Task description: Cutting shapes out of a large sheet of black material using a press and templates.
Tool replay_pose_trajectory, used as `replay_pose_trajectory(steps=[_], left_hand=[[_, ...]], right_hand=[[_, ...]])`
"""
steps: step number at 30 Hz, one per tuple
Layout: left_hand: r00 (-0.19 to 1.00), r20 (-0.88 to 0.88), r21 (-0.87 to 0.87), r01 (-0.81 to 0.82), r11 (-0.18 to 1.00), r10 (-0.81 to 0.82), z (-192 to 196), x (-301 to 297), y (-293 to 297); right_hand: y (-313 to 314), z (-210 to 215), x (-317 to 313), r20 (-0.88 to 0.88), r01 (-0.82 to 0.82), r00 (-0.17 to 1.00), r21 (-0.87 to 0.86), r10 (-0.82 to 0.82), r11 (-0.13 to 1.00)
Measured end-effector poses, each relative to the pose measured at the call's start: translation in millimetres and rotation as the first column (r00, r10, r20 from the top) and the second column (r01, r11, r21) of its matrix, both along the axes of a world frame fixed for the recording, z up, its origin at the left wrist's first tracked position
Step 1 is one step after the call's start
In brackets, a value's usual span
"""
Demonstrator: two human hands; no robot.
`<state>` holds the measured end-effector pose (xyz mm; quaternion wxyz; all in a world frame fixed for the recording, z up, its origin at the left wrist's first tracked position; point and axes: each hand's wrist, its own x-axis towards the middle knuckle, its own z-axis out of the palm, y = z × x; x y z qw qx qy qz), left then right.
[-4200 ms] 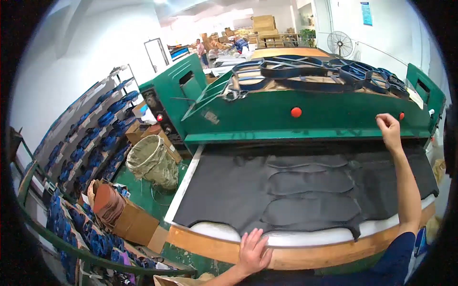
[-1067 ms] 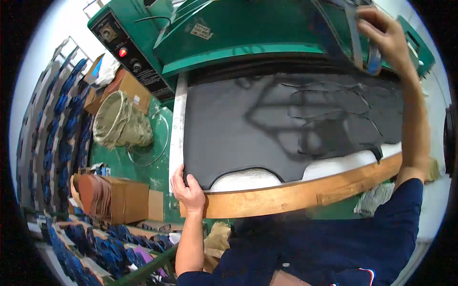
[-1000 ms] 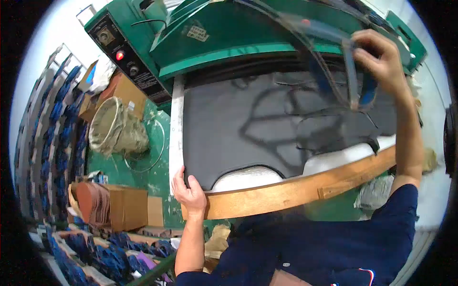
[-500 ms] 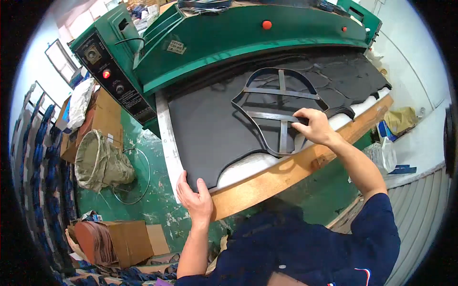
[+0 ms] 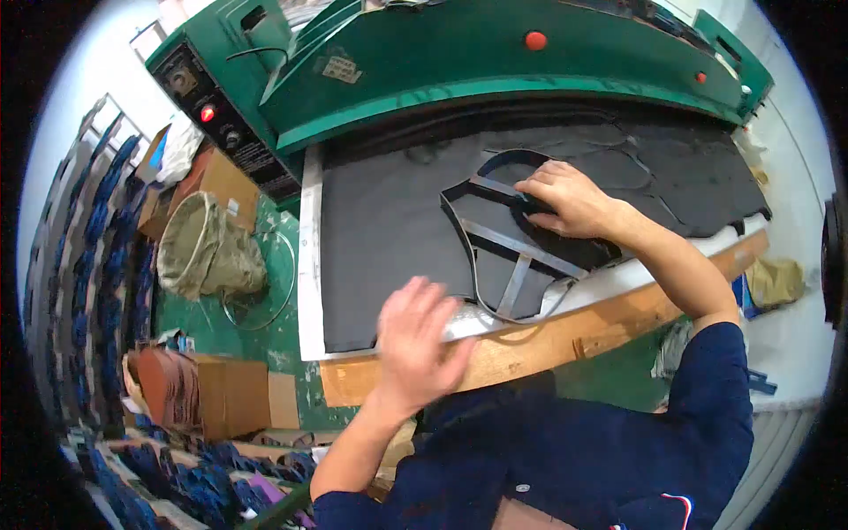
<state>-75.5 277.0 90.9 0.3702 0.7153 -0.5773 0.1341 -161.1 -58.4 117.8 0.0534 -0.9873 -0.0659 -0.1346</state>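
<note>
Green-painted floor surrounds a large green cutting press (image 5: 495, 62), its wooden-edged counter (image 5: 565, 340) carrying a dark grey sheet of material (image 5: 389, 221). On that sheet lies a black metal-strip cutting die (image 5: 503, 238), its long axis running from near edge to far. The right hand (image 5: 565, 199) rests on the die's far right part, fingers curled over a strip. The left hand (image 5: 420, 340), blurred, fingers spread and holding nothing, hovers at the near edge, just left of the die.

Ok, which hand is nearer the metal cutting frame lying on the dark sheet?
Right. The right hand rests on the metal cutting frame; the left hand is raised near the wooden table edge, at the frame's near end.
</note>
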Motion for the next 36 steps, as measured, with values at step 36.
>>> replay_pose_trajectory(steps=[36], left_hand=[[0.732,-0.670,-0.047,-0.213,0.976,0.128,-61,164,15]], right_hand=[[165,-54,127,-0.394,-0.106,0.683,0.779,-0.615,-0.618]])
